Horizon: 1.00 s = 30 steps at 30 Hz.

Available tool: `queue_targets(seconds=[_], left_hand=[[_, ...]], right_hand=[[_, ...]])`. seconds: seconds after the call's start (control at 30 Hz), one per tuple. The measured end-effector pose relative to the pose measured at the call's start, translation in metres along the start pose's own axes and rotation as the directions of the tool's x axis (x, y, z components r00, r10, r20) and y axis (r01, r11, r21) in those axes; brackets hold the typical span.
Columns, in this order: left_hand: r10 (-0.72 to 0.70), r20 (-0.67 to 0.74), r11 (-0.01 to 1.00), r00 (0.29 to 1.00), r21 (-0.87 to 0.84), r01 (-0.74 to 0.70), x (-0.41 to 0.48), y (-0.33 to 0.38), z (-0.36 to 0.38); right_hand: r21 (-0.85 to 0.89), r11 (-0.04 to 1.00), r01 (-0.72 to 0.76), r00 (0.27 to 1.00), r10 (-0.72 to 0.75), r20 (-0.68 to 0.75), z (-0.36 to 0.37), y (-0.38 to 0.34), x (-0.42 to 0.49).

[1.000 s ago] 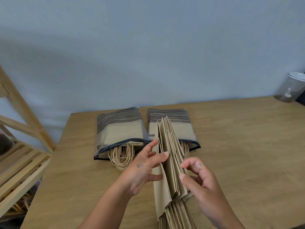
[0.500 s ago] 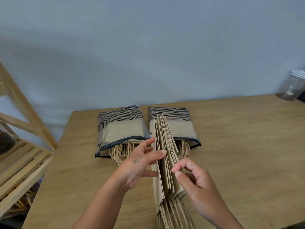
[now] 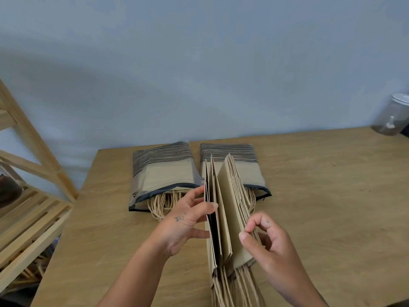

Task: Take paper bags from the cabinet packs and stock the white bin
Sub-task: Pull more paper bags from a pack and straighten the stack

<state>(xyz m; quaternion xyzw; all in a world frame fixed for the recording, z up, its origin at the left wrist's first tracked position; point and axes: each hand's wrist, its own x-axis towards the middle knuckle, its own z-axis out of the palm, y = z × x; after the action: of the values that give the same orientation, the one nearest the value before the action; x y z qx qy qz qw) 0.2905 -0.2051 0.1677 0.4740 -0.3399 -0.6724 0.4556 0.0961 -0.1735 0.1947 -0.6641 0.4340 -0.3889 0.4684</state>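
Holds a stack of paper bags (image 3: 228, 220) on edge on the wooden table (image 3: 332, 207), close in front of the body and between both hands. Lines its long axis up straight away from the body: twisted-paper handles toward the near edge of the view, folded bottoms pointing at the wall and partly covering the right pack (image 3: 252, 173). Fans the upper edges apart, with a dark gap open between a few bags on the left and the thicker bundle on the right. Braces the left face with the left hand (image 3: 188, 220), fingers fairly straight and spread, one fingertip laid over the top edge of the left few bags, thumb flat against the side. Pinches the upper edges of the right bundle with the right hand (image 3: 272, 244), thumb and curled forefinger closed on the paper, other fingers curled behind. Beyond the stack, flat on the table and side by side: the right pack and the left pack (image 3: 161, 176), striped ends toward the wall, open mouths toward the person, loops of handles spilling out. At the far right corner: a clear jar (image 3: 394, 116) with a white lid. Off the table's left edge: a slatted wooden rack (image 3: 33, 218).
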Motion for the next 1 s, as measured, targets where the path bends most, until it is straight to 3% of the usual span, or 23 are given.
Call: queue_targets(seconds=[0.2,0.37,0.67,1.0], left_hand=[[-0.02,0.015,1.0,1.0,-0.01,0.02,0.001,0.0,0.001],[-0.01,0.032,1.0,0.999,-0.023,0.011,-0.003,0.002,0.003],[-0.003,0.057,0.998,0.998,-0.068,0.007,-0.007,0.005,0.0],[0.008,0.096,0.996,0.995,-0.089,0.001,-0.008,0.005,0.0]], right_hand=[[0.04,0.999,-0.018,0.999,0.017,0.031,0.002,-0.001,0.0],[-0.061,0.998,0.014,0.999,-0.017,-0.044,0.008,0.0,-0.001],[0.047,0.996,-0.075,0.993,0.07,0.095,0.005,-0.01,-0.001],[0.049,0.994,-0.095,0.986,0.088,0.139,0.004,-0.015,-0.001]])
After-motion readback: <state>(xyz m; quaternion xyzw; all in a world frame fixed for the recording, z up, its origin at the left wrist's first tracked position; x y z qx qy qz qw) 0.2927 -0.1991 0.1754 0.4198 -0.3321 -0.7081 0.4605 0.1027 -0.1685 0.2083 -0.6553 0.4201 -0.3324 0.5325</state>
